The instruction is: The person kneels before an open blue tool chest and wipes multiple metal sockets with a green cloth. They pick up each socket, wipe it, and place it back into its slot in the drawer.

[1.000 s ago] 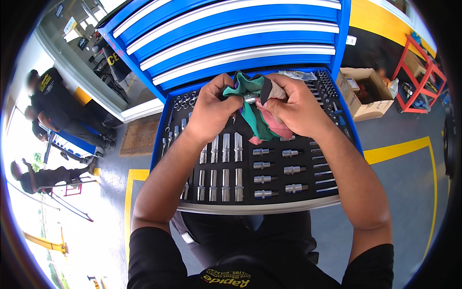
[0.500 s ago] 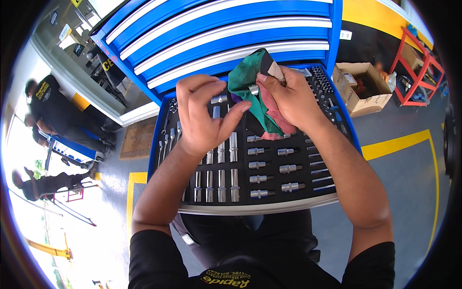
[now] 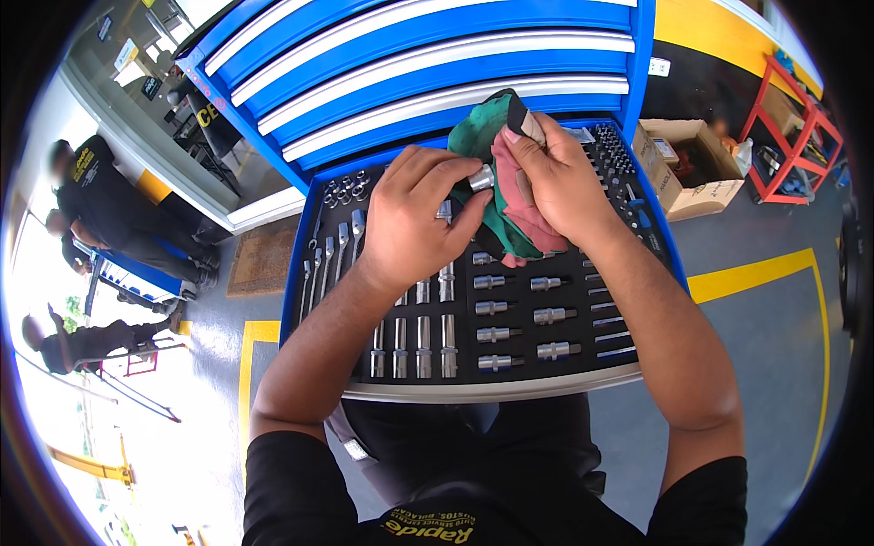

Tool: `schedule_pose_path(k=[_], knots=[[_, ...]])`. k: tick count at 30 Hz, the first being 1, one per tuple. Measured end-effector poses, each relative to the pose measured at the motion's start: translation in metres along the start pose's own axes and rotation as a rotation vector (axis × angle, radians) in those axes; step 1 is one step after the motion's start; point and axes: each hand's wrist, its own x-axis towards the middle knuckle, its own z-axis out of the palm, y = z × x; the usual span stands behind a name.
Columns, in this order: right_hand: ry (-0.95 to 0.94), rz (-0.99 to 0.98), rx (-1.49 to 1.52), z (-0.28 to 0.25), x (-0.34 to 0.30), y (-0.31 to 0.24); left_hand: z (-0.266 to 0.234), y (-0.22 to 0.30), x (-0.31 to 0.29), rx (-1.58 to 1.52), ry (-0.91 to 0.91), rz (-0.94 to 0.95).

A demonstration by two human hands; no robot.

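Note:
Between the thumb and fingers of my left hand (image 3: 419, 207) is a short silver socket (image 3: 481, 177). It touches the cloth held on its right. My right hand (image 3: 557, 177) is closed round that cloth (image 3: 521, 196), a crumpled rag of green and pink with a dark and beige corner on top. Both hands are above the open tool drawer (image 3: 455, 393). In its black foam lie long silver sockets (image 3: 423, 348), bit sockets (image 3: 496, 308), combination wrenches (image 3: 341, 244) and small bits (image 3: 612, 150). My left hand and the rag hide part of the foam.
Behind the drawer rises the blue tool cabinet (image 3: 437, 68) with white drawer handles. On the right floor are a cardboard box (image 3: 687, 168) and a red metal stand (image 3: 792, 136). Several people in dark clothes (image 3: 118, 205) are on the far left, beside a brown mat (image 3: 264, 259).
My left hand has closed from an open pose onto the socket, which was in the rag by my right hand. The rag has shifted slightly to the right.

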Motion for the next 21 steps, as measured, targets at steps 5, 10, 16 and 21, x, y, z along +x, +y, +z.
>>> schedule_pose_path(k=[5, 10, 16, 21], knots=[[-0.152, -0.117, -0.04, 0.004, -0.003, 0.001, 0.002, -0.01, -0.006, -0.044, 0.01, -0.053], [-0.142, -0.026, -0.016, -0.01, 0.003, 0.002, -0.002, -0.007, -0.004, -0.064, -0.061, -0.086], [0.309, -0.202, -0.572, -0.06, 0.023, 0.003, 0.004, -0.017, -0.005, -0.014, -0.09, -0.054], [0.358, -0.073, -0.672, -0.099, 0.029, 0.021, 0.03, -0.054, -0.014, 0.04, -0.25, -0.132]])
